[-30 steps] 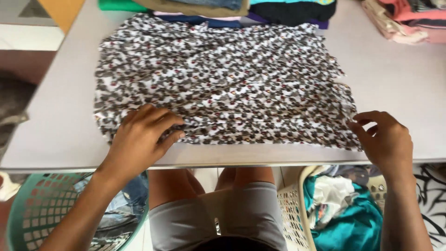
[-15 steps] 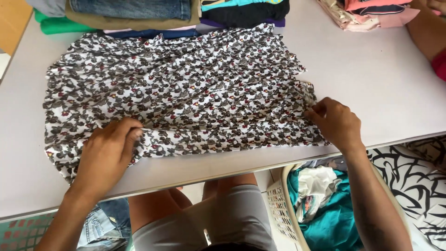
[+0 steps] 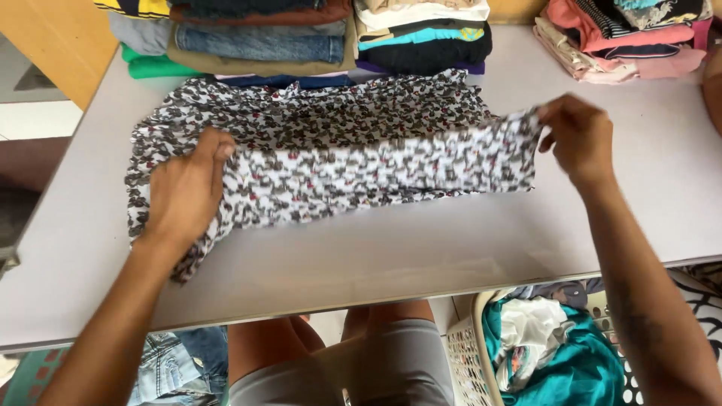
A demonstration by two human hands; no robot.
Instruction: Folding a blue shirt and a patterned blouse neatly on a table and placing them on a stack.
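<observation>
— That garment (image 3: 338, 150)?
— White, with a small black-and-red print.
— The counter (image 3: 376, 256)?
— Pale grey.
— Lower right of the frame?
— Teal cloth (image 3: 571, 368) in a cream basket (image 3: 466, 361).

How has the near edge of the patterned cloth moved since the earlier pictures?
Yes. The near edge of the patterned cloth has moved away from the table's front edge, toward the stacks of folded clothes.

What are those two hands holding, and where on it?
Both grip the patterned cloth by its near edge: left hand at the left end, right hand pinching the right corner, lifted off the table.
</observation>
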